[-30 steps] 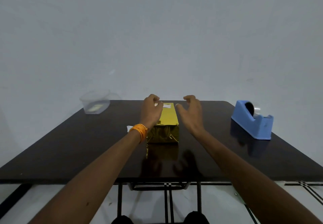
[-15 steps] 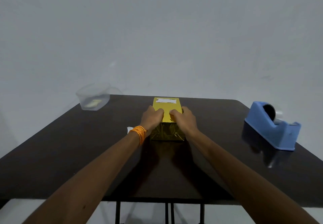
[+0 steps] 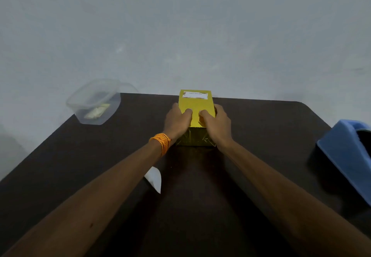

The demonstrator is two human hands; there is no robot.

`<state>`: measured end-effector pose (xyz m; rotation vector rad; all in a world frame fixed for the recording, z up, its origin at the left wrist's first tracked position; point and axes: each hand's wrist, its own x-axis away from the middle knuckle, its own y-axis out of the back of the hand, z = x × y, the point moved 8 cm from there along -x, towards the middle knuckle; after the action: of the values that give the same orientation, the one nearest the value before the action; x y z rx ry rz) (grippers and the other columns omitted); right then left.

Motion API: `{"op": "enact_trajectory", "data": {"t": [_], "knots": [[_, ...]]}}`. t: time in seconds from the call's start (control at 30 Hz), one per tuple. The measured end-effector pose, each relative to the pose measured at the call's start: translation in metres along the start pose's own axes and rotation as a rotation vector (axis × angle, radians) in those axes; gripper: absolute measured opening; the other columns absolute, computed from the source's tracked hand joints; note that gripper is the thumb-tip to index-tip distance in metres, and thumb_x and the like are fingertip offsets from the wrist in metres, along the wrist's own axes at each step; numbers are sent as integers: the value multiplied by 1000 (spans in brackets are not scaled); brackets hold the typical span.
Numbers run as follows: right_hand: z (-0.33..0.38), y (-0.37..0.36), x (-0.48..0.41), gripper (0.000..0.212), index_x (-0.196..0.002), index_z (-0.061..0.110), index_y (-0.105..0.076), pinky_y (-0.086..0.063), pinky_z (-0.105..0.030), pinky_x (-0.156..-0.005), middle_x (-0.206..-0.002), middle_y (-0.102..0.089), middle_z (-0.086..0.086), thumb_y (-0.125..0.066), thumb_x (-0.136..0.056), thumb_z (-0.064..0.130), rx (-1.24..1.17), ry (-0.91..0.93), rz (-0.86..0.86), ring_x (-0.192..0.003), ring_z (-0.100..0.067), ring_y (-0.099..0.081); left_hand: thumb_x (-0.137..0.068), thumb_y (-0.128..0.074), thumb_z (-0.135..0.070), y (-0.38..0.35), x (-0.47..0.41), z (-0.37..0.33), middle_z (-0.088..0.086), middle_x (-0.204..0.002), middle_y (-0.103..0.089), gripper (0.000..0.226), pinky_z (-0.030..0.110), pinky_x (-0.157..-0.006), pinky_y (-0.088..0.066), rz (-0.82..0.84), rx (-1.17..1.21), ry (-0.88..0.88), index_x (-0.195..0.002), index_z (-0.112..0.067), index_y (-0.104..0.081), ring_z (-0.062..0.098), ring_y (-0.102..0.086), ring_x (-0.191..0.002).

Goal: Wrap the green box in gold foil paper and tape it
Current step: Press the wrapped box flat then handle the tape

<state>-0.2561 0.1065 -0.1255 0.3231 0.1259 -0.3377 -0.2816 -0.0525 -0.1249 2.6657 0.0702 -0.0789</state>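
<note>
We see dim, flat, bluish light, with soft-edged shadows and fine grain across the wall (image 3: 180, 25). The gold-wrapped box (image 3: 195, 104) is the brightest spot, its top glowing evenly. The glossy dark table (image 3: 271, 136) shows a murky reflection at the box's 6 o'clock. Toward 3 o'clock the blue tape dispenser (image 3: 345, 156) is soft, stretched and cropped by wide-angle distortion.

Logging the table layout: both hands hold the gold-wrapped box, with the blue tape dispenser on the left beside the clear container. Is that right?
Not quite. The head view shows the blue tape dispenser on the right, across from the clear container. The left hand and right hand do hold the gold-wrapped box.
</note>
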Motion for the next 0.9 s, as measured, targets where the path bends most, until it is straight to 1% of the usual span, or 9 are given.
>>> {"op": "enact_trajectory", "data": {"t": [0.07,0.13,0.23,0.3,0.4,0.47,0.53,0.67,0.9], "knots": [[3,-4,-3,22,-108,28,-48,-51,-26,-73,-99,-62,10,-61,-90,31,21,-45,43,-87,-6,-60,-98,-47,-35,4,-2,-2,2,-113,-57,28,44,-89,-51,25,14,41,-120,-17,-44,22,-58,-101],[0,-7,-5,25,-109,24,-49,-50,-28,-73,-104,-62,4,-61,-91,35,14,-126,79,-90,-9,-60,-97,-48,-37,7,-4,-3,2,-116,-58,30,46,-93,-50,61,18,77,-120,-19,-42,24,-59,-106],[-2,-12,-8,34,-119,19,-51,-47,-27,-72,-110,-63,2,-58,-94,40,40,-197,155,-97,-14,-61,-88,-50,-48,11,-7,-3,7,-132,-55,64,50,-100,-47,83,21,167,-140,-14,-35,29,-55,-119],[-1,-14,-11,40,-126,17,-50,-46,-26,-73,-114,-61,2,-56,-95,41,92,-208,196,-103,-17,-60,-92,-53,-39,15,-5,-9,6,-125,-57,55,40,-91,-51,89,52,216,-138,-13,-37,25,-57,-111],[4,-14,-14,48,-135,17,-48,-48,-34,-83,-122,-60,0,-54,-95,44,152,-250,252,-109,-20,-58,-94,-55,-17,21,0,-18,3,-115,-57,39,25,-70,-44,144,130,313,-131,-14,-42,16,-56,-98],[8,-13,-14,52,-139,17,-44,-49,-38,-89,-125,-57,0,-54,-97,44,175,-318,281,-110,-20,-57,-91,-57,-10,27,1,-22,5,-117,-57,42,24,-69,-45,175,119,362,-132,-12,-44,20,-57,-103],[8,-12,-15,55,-142,19,-41,-49,-45,-96,-133,-55,-4,-53,-96,47,218,-355,293,-117,-25,-55,-90,-58,-7,28,2,-23,5,-115,-58,43,23,-69,-45,190,80,396,-131,-11,-47,17,-58,-98],[4,-17,-24,60,-146,19,-35,-47,-50,-101,-140,-52,-9,-52,-97,49,245,-408,315,-124,-29,-53,-92,-58,-9,24,-6,-25,8,-125,-58,48,31,-84,-48,186,54,431,-138,-12,-46,22,-56,-107],[-4,-20,-51,60,-149,20,-32,-46,-47,-102,-142,-50,-9,-53,-98,46,225,-434,357,-126,-29,-52,-92,-60,-7,17,-27,-28,6,-128,-59,49,40,-98,-50,167,73,406,-139,-14,-48,22,-58,-112]]}}
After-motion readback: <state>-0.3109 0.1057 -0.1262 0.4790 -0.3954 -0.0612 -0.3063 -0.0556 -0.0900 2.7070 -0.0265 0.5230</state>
